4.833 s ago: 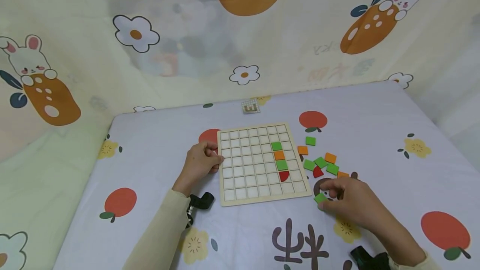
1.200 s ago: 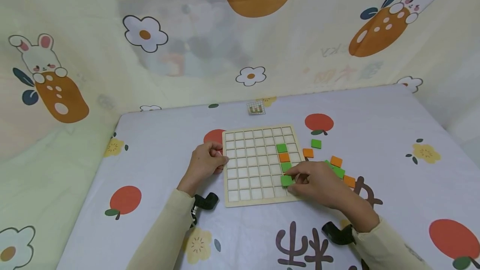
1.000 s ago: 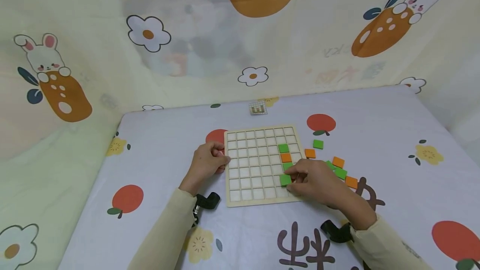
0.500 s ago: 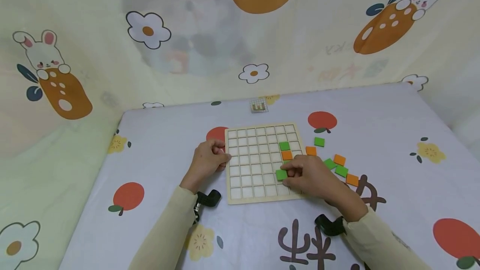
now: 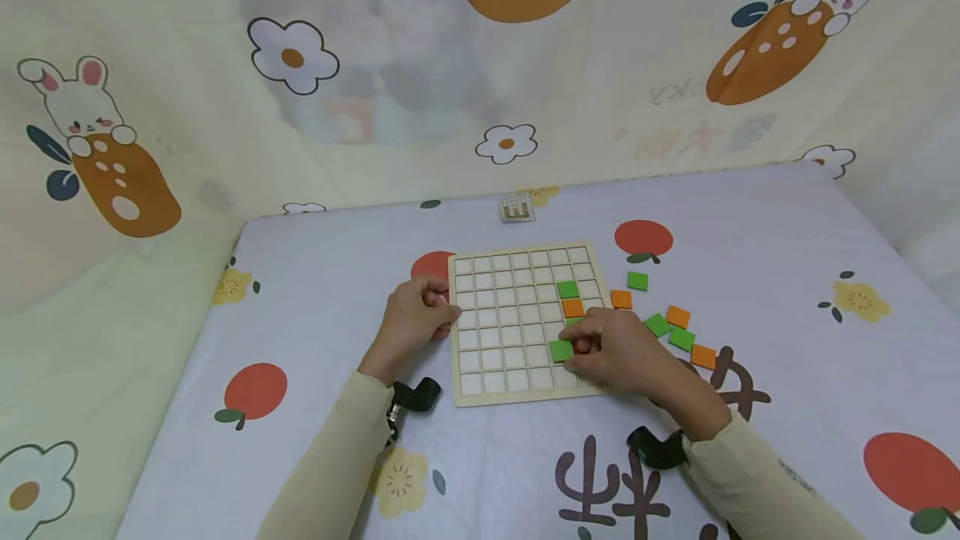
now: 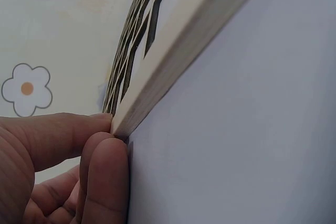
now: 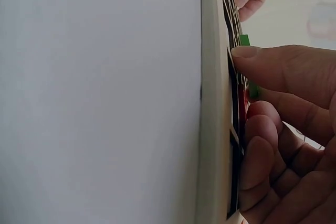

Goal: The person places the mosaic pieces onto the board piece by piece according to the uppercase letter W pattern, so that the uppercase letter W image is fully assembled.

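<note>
A pale wooden grid board (image 5: pixel 491 338) lies on the table. Its left edge is pinched by my left hand (image 5: pixel 408 322); in the left wrist view the thumb and fingers meet at the board's edge (image 6: pixel 173 59). Over the board's lower right part, my right hand (image 5: pixel 626 354) pinches a green square tile (image 5: pixel 561 351) between thumb and finger. Above it in one column sit a green tile (image 5: pixel 567 289), an orange tile (image 5: pixel 572 307) and another green tile, mostly hidden by the fingers. A red piece (image 7: pixel 242 106) shows in the board beneath the right hand.
Right of the board lie loose tiles: a green one (image 5: pixel 637 281), an orange one (image 5: pixel 621 299) and several more in a cluster (image 5: pixel 681 338). A small patterned card (image 5: pixel 517 208) lies behind the board. A printed cloth curtain (image 5: pixel 397 107) rises along the table's back edge.
My right hand has brought the green tile from the table right of the board to over the grid, then slightly further left. The left hand keeps its hold on the board's edge.
</note>
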`<act>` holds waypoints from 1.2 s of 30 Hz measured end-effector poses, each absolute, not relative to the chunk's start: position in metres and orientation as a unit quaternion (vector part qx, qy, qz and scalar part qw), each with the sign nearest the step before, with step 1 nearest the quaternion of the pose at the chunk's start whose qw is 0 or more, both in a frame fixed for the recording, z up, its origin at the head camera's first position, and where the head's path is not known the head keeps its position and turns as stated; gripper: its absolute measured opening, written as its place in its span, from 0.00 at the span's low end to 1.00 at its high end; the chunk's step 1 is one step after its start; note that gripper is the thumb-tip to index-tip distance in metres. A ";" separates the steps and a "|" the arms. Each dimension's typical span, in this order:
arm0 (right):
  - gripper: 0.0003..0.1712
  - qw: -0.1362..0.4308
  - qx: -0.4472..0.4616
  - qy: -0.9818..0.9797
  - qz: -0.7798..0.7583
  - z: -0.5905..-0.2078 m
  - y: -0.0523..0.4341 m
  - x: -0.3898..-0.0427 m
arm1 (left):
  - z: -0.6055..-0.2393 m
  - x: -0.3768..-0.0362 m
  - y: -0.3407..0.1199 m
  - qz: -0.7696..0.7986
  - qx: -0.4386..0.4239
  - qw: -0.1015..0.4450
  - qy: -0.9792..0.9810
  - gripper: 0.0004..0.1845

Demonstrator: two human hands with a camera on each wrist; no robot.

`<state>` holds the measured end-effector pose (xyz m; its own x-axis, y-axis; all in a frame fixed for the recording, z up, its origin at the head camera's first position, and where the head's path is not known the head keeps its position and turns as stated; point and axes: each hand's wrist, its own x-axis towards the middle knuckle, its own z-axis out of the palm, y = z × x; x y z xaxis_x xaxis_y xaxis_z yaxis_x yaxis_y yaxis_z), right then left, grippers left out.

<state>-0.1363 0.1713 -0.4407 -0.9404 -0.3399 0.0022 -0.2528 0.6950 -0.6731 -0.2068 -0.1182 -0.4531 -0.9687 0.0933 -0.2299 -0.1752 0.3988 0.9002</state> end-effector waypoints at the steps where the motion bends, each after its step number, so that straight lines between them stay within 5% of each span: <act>1: 0.16 0.063 -0.161 0.919 -0.355 -0.440 0.171 -0.136 | -0.453 -0.207 -0.118 0.548 -0.025 0.122 0.827 0.19; 36: 0.20 0.067 -0.135 0.926 -0.347 -0.437 0.171 -0.133 | -0.451 -0.207 -0.118 0.545 -0.030 0.124 0.828 0.19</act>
<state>-0.1333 0.1710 -0.4366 -0.9544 -0.2971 -0.0302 -0.2042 0.7228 -0.6602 -0.2068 -0.1177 -0.4515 -0.9675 0.0851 -0.2382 -0.1851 0.4031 0.8962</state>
